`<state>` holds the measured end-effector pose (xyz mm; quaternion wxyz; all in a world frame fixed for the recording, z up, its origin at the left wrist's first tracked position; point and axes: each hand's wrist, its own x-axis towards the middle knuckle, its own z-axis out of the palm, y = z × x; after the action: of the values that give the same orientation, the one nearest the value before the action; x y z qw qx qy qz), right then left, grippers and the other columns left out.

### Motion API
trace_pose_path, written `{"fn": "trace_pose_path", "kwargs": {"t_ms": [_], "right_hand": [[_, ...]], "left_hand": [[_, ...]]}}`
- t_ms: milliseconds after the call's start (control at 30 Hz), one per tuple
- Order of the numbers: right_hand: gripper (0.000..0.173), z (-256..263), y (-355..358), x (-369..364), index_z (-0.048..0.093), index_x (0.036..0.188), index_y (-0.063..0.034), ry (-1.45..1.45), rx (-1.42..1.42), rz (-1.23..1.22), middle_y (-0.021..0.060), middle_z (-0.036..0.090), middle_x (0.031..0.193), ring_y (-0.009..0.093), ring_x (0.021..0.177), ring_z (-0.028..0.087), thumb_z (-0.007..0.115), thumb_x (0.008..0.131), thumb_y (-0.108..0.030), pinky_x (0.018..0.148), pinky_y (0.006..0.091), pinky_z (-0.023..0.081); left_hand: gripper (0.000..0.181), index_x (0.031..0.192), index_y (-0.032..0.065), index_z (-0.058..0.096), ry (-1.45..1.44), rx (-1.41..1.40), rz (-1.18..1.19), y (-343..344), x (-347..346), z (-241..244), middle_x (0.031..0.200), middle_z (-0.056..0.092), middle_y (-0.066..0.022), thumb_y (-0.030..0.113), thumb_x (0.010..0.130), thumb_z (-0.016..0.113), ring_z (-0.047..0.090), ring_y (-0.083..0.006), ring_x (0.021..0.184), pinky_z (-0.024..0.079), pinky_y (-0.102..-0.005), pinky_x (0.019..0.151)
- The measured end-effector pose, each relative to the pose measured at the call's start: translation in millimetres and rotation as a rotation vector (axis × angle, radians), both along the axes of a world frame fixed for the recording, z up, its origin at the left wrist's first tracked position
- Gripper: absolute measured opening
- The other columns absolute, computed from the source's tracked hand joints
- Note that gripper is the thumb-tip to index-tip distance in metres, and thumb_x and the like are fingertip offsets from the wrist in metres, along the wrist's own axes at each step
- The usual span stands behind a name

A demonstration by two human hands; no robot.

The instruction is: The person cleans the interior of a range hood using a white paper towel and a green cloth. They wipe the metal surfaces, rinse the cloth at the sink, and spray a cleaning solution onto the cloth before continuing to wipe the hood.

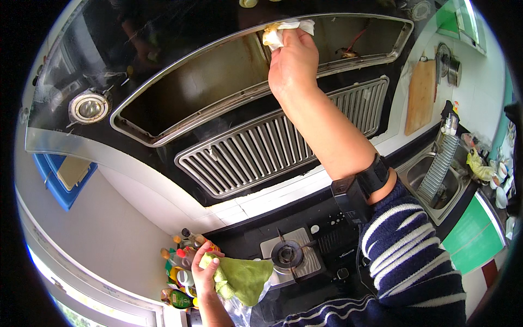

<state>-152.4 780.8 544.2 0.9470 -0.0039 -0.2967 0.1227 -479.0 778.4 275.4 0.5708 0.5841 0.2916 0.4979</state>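
Observation:
My right hand (295,61) is raised to the opening of a black range hood (171,159). Its fingers pinch a crumpled white paper tissue (274,36) with yellow-brown stains, at the upper rim of the opening. Below that opening a slotted metal filter panel (245,153) is fitted, partly behind my forearm. Low at the left, my left hand (206,269) holds a green cloth (247,280), its fingers curled round one end while the rest hangs over the hob's edge. Clear plastic shows under the cloth. A black device is strapped to my right forearm.
A gas burner (287,254) is on the black hob below. Several bottles (179,298) crowd the left corner. At the right are a steel sink (433,180) with a dish rack (439,163) and a wooden cutting board (421,96) on the wall. A red wire (358,41) shows inside the hood.

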Motion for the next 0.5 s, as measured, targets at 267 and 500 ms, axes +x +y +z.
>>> {"fn": "trace_pose_path", "kwargs": {"t_ms": [267,500], "right_hand": [[0.014,0,33,-69,0.048,0.095,0.0019,-0.055,-0.02,-0.002,0.008,0.054,0.091,0.016,0.082,0.052,0.046,0.081,0.0,0.076,0.0285,0.043],[0.015,2,32,-83,0.044,0.098,0.0014,0.026,-0.069,-0.019,0.0076,0.052,0.094,0.014,0.085,0.049,0.045,0.085,-0.004,0.079,0.0261,0.04]], "left_hand": [[0.055,0.117,-0.0008,0.049,-0.045,0.044,0.034,7,-23,-8,0.082,0.062,-0.0098,0.01,0.067,0.071,0.057,-0.0158,0.081,0.041,-0.0267,0.081],[0.056,0.118,-0.001,0.048,-0.066,-0.007,0.045,9,-46,-15,0.084,0.062,-0.0104,0.009,0.068,0.071,0.057,-0.0167,0.082,0.042,-0.027,0.08]]}}
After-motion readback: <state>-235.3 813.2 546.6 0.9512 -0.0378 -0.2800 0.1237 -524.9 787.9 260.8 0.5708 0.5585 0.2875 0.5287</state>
